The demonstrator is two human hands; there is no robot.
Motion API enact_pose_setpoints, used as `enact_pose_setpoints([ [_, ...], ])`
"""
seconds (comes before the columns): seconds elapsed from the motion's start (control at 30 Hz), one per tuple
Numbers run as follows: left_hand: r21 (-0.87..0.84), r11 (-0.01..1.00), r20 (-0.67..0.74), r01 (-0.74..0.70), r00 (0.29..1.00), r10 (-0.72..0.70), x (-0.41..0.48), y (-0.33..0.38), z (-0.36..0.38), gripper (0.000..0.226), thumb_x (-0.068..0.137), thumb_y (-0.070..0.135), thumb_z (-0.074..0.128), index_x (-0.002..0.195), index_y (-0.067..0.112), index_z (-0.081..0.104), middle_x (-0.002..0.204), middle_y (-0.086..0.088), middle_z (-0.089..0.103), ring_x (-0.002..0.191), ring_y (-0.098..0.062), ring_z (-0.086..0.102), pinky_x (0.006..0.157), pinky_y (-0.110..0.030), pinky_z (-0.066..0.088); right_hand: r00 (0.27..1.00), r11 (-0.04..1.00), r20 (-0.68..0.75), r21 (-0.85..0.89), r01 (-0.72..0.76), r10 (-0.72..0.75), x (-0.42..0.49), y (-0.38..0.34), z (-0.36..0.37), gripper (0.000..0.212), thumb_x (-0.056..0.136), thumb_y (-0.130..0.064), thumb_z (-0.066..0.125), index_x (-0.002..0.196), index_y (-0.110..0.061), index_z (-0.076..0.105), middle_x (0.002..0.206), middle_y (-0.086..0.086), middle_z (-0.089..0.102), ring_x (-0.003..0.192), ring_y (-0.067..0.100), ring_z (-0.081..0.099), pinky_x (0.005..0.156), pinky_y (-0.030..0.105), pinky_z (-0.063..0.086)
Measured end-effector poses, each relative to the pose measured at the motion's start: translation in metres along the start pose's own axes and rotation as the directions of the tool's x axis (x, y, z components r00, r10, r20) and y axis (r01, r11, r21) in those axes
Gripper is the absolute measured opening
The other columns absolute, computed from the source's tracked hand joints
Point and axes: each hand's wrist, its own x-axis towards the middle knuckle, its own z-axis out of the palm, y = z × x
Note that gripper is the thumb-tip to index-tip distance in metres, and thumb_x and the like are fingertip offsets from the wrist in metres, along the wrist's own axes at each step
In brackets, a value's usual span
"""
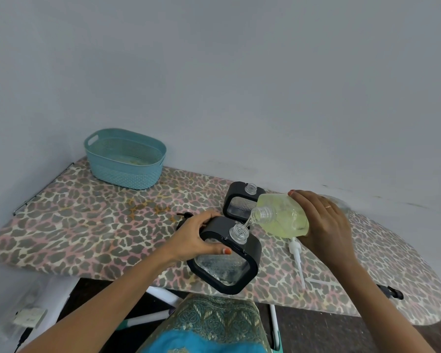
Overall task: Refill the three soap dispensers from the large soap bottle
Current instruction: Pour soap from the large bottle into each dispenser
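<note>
A: Entry one, lower centre-left: left hand (199,238), fingers curled round the near dispenser (227,266) at the front edge of the ironing board (87,225).
B: Status: filling now, with soap running into its open neck. The level is hard to read.
A: Entry two, centre: rear dispenser (239,200), uncapped.
B: Contents unclear. No third dispenser is seen.
A: Entry three, centre-right: large soap bottle (283,217), tipped, with the right hand (321,225) fingers wrapped over it.
B: Judged an early stage, with most of the refilling left.
</note>
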Motion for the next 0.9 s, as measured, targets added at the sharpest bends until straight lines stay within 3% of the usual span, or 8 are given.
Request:
enact_pose_setpoints([
  [0.33,-0.015,1.000,-0.019,-0.005,1.000,0.005,0.0004,-0.0001,0.0006,0.069,0.042,0.066,0.078,0.099,0.032,0.058,0.097,0.009,0.067,0.093,-0.005,0.065,0.083,-0.018,0.051,1.000,1.000,0.021,-0.015,0.002,-0.002,-0.0013,0.0012,0.0012,0.082,0.043,-0.016,0.092,0.113,-0.011,0.049,0.103,0.010,0.069,0.090,0.027,0.068,0.077,0.034,0.053],
  [0.43,-0.016,1.000,-0.022,-0.010,1.000,0.010,0.0008,-0.0013,-0.0002,0.068,0.044,0.064,0.079,0.100,0.028,0.059,0.095,0.008,0.069,0.094,-0.009,0.066,0.085,-0.022,0.052,1.000,1.000,0.018,-0.004,-0.005,0.005,-0.0021,0.0016,0.0019,0.079,0.046,-0.017,0.092,0.113,-0.012,0.049,0.104,0.010,0.069,0.091,0.027,0.068,0.078,0.035,0.053],
  [0.57,-0.015,1.000,-0.023,-0.005,1.000,0.005,0.0005,-0.0003,0.0002,0.069,0.044,0.063,0.079,0.099,0.028,0.059,0.093,0.016,0.069,0.092,-0.007,0.065,0.081,-0.017,0.050,1.000,1.000,0.015,0.000,-0.007,0.007,-0.0018,0.0012,0.0020,0.078,0.048,-0.018,0.091,0.113,-0.011,0.049,0.103,0.012,0.069,0.091,0.028,0.068,0.078,0.037,0.053],
  [0.9,-0.004,1.000,-0.034,-0.014,0.999,0.014,-0.0001,0.0027,0.0026,0.068,0.042,0.066,0.077,0.096,0.030,0.058,0.090,0.012,0.068,0.089,-0.003,0.065,0.080,-0.016,0.051,1.000,1.000,0.008,0.006,-0.005,0.005,-0.0041,0.0023,0.0029,0.072,0.055,-0.020,0.089,0.114,-0.011,0.049,0.105,0.012,0.069,0.092,0.029,0.067,0.078,0.034,0.052],
])
